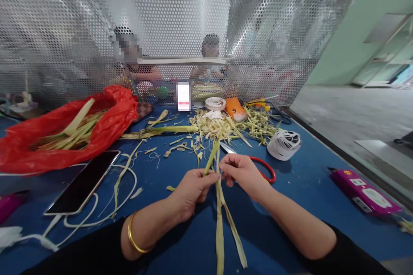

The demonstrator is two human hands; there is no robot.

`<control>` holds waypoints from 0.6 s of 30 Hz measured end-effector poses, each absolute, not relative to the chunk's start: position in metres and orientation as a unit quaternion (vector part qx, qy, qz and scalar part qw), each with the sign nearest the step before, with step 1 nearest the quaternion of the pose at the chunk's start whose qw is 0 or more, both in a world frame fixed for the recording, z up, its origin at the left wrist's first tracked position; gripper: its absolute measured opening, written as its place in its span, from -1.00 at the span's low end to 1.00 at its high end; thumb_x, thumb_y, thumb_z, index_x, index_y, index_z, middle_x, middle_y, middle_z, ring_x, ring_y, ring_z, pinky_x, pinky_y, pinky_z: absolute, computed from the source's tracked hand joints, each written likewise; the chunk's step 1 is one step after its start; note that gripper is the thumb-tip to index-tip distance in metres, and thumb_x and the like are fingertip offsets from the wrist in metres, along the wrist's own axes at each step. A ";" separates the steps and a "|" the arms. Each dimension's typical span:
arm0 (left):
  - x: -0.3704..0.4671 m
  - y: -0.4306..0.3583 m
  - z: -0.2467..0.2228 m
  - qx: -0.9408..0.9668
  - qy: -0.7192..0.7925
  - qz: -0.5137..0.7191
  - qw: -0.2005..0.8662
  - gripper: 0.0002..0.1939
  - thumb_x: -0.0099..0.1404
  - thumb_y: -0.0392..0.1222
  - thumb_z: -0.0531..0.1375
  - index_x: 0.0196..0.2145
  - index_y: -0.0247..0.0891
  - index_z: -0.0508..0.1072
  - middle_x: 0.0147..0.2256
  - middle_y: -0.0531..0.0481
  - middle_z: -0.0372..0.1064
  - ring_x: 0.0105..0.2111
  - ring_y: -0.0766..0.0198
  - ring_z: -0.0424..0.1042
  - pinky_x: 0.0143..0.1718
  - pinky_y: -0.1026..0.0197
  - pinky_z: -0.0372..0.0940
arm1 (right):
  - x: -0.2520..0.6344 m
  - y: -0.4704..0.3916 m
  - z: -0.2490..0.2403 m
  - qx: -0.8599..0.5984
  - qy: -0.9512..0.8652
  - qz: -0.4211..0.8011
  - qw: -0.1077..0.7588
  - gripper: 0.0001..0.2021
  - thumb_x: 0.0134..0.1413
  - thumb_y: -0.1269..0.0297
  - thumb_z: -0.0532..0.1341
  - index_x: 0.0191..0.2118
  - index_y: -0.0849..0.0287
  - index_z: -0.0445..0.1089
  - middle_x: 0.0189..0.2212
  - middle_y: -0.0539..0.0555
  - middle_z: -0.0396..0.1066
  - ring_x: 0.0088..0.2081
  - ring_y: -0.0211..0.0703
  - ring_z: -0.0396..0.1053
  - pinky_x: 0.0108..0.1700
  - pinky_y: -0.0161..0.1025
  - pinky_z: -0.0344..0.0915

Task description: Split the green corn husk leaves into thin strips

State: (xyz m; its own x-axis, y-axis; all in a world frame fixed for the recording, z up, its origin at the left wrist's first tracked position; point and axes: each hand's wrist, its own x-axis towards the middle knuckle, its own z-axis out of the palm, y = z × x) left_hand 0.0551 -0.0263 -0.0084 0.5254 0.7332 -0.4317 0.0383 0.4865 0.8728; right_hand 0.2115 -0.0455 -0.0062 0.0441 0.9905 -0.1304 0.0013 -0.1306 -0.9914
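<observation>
Long pale-green, dried leaf strips point(220, 232) run upright between my hands and hang down in two tails toward the table's near edge. My left hand point(195, 191), with a gold bangle at the wrist, pinches the strips between thumb and fingers. On the other side, my right hand point(243, 174) has its fingertips closed at the strips' edge, slightly higher up. Scissors with red handles point(272, 176) lie just behind my right hand, which partly covers them. Beyond the hands is a heap of leaf scraps point(216, 125).
A red plastic bag point(119, 105) of leaves and a phone point(82, 184) with a white cable lie left. A white strapping roll point(284, 146) and a purple box point(364, 191) are right. At the back stand a lit phone point(183, 96), a tape roll point(215, 103) and a perforated metal screen point(180, 17); people sit behind it.
</observation>
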 end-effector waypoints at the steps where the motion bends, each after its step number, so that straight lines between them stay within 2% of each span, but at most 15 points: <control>1: 0.055 -0.026 -0.008 0.446 0.433 0.236 0.747 -0.69 0.05 -0.01 0.32 -0.43 -0.31 0.39 -0.73 0.31 -0.17 -0.71 0.52 -0.29 -0.66 0.29 -0.36 | 0.212 -0.046 -0.006 -0.546 -0.457 0.516 0.477 -0.82 -0.13 0.22 0.26 -0.54 0.19 0.30 -0.73 -0.12 0.29 -0.71 -0.39 0.20 -0.63 -0.40 0.16; 5: 0.054 -0.020 -0.009 0.413 0.451 0.258 0.748 -0.68 0.03 -0.02 0.33 -0.40 -0.31 0.37 -0.73 0.33 -0.21 -0.70 0.51 -0.32 -0.66 0.30 -0.37 | 0.222 -0.046 0.000 -0.527 -0.450 0.536 0.482 -0.80 -0.12 0.20 0.29 -0.52 0.19 0.31 -0.73 -0.13 0.25 -0.70 -0.39 0.20 -0.60 -0.39 0.14; 10: 0.053 -0.015 -0.009 0.384 0.436 0.286 0.762 -0.63 0.00 -0.01 0.34 -0.52 -0.25 0.24 -0.71 0.32 -0.18 -0.69 0.52 -0.30 -0.67 0.33 -0.35 | 0.236 -0.046 0.005 -0.436 -0.478 0.610 0.458 -0.80 -0.02 0.21 0.29 -0.47 0.20 0.32 -0.67 -0.10 0.27 -0.65 -0.38 0.22 -0.54 -0.38 0.14; 14: 0.053 -0.015 -0.007 0.379 0.417 0.282 0.777 -0.63 0.04 -0.03 0.30 -0.56 -0.24 0.18 -0.69 0.30 -0.17 -0.69 0.52 -0.29 -0.66 0.33 -0.34 | 0.234 -0.046 0.003 -0.409 -0.487 0.602 0.483 -0.83 0.03 0.22 0.28 -0.42 0.20 0.35 -0.54 -0.04 0.36 -0.54 -0.35 0.31 -0.44 -0.35 0.21; 18: 0.053 -0.014 -0.003 0.394 0.413 0.290 0.768 -0.76 0.05 -0.13 0.27 -0.48 -0.26 0.26 -0.68 0.28 -0.14 -0.69 0.52 -0.23 -0.65 0.33 -0.33 | 0.226 -0.048 0.004 -0.411 -0.484 0.597 0.490 -0.84 0.10 0.20 0.23 -0.37 0.21 0.37 -0.47 0.02 0.43 -0.47 -0.30 0.36 -0.37 -0.32 0.25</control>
